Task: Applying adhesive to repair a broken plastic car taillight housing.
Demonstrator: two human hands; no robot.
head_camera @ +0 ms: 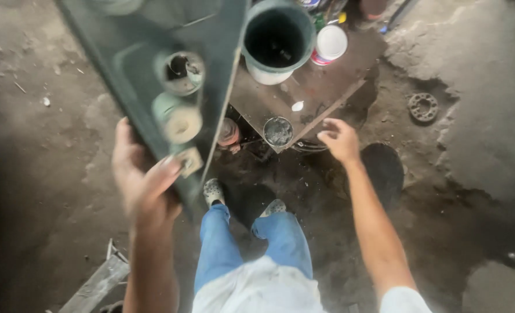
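My left hand [140, 179] grips the lower end of a long dark green metal panel [153, 64] that carries round cylindrical fittings [179, 119] and tilts up and away from me. My right hand [339, 139] is free, fingers spread, hovering just off the near corner of a low brown metal table [321, 87]. A small round tin [278, 131] with a dusty top sits on that corner, close to the right hand's fingers. My legs in blue jeans [251, 249] stand below.
On the table stand a large green-rimmed bucket [277, 40] and a white-lidded can [330, 43]. A rusty flange ring [423, 107] lies on the cracked concrete floor at right. A dark round object [385, 171] lies by the right arm. Metal scrap [95, 284] rests at the lower left.
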